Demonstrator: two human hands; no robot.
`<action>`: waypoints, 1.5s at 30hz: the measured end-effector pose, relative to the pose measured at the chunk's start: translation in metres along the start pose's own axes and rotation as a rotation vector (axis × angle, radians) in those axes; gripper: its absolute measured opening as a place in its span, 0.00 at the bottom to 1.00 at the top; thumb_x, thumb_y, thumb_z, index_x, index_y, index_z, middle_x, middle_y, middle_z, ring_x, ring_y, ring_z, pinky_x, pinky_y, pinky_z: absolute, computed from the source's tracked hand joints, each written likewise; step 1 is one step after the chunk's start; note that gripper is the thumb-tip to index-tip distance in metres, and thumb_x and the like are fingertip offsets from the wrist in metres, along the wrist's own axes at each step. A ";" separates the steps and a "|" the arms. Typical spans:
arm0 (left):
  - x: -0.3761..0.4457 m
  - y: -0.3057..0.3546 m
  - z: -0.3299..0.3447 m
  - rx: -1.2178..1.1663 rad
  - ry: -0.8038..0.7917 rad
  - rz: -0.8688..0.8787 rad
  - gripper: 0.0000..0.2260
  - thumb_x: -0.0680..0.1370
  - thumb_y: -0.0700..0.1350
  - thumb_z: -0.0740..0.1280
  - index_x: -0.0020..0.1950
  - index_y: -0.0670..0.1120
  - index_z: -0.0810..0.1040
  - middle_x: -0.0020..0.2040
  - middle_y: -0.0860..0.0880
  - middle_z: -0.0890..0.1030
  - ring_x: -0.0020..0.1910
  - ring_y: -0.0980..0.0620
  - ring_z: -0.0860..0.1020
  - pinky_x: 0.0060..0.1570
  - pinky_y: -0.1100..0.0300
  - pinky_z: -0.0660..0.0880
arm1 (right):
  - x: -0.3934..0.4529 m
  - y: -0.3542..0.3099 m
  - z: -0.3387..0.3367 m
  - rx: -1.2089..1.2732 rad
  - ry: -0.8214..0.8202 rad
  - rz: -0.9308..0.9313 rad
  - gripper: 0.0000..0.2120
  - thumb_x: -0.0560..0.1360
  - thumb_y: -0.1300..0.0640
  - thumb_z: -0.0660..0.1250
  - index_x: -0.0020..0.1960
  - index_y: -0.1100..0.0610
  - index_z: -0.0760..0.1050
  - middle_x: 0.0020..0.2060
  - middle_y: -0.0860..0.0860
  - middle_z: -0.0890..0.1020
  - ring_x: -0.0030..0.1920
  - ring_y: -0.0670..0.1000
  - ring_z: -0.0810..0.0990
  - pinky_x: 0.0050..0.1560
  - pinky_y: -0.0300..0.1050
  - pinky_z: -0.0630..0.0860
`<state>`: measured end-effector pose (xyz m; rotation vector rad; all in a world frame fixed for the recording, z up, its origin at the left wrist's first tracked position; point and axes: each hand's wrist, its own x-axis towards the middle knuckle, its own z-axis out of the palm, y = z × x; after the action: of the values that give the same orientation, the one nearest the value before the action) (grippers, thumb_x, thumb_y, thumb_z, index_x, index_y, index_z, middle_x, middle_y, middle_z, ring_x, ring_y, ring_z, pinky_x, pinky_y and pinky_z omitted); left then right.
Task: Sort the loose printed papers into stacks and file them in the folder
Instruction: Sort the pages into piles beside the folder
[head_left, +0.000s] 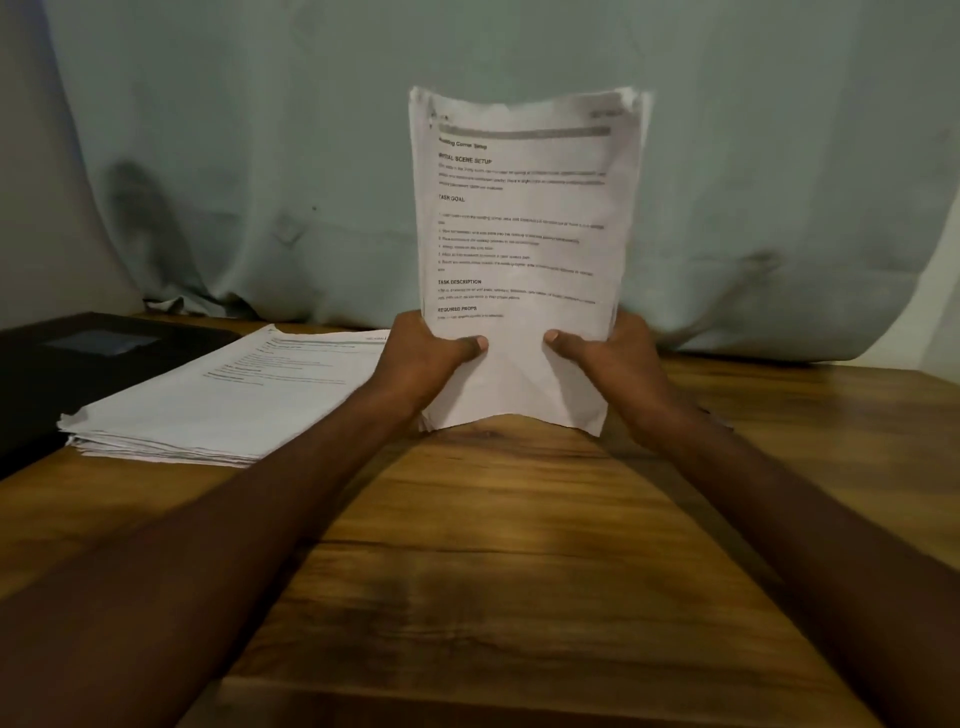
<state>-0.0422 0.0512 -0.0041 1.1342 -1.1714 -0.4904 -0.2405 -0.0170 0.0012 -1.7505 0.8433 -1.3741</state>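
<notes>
1. The person is holding a bundle of printed papers (519, 249) upright on the wooden table (519, 545), its lower edge resting on or just above the surface; which of the two cannot be told.
2. The left hand (423, 358) is gripping the bundle's lower left side, thumb lying across the front sheet, the other fingers hidden behind.
3. The right hand (613, 364) is gripping the lower right side in the same way, thumb on the front.
4. A second stack of papers (223, 400) is lying flat to the left, partly overlapping a dark folder (78, 364) at the table's left edge. A pale curtain (260, 156) is hanging behind.
5. Judging from the pose, the person is squaring the bundle's edges before laying it down or filing it.
6. The top edges are looking ragged, with sheets standing out of line at the upper right, so the alignment is probably not finished.
7. Because both hands are holding low, the tall upper part is bowing and could flop backward or fan out.
8. If the grip is loosening while tapping, inner sheets could slide down unevenly or spill onto the table.
9. Pressing down hard risks crumpling the bottom corners, which are already curling.
10. The flat stack is blocking the folder, so filing could shove it askew.
</notes>
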 end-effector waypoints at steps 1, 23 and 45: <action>0.000 -0.001 0.000 -0.001 0.002 -0.013 0.15 0.75 0.40 0.77 0.60 0.50 0.81 0.47 0.59 0.81 0.47 0.60 0.81 0.43 0.66 0.77 | -0.001 0.001 -0.001 0.009 -0.010 0.029 0.20 0.76 0.58 0.76 0.66 0.55 0.78 0.55 0.48 0.84 0.50 0.44 0.83 0.44 0.34 0.79; -0.002 -0.022 0.000 0.215 -0.039 -0.109 0.30 0.75 0.49 0.78 0.74 0.47 0.72 0.67 0.48 0.79 0.61 0.47 0.78 0.59 0.51 0.77 | -0.001 0.021 -0.005 -0.112 -0.089 0.177 0.30 0.70 0.57 0.81 0.69 0.59 0.74 0.61 0.52 0.82 0.58 0.53 0.82 0.59 0.50 0.80; -0.006 0.009 -0.022 -0.003 -0.673 -0.500 0.17 0.78 0.34 0.70 0.64 0.48 0.79 0.57 0.47 0.87 0.54 0.48 0.86 0.48 0.56 0.84 | 0.019 0.017 -0.052 0.587 -0.186 0.350 0.22 0.79 0.65 0.68 0.72 0.57 0.74 0.63 0.57 0.83 0.63 0.60 0.83 0.59 0.57 0.82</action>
<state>-0.0271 0.0694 0.0014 1.3057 -1.4449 -1.3335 -0.2885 -0.0500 0.0034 -1.1873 0.5358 -1.0639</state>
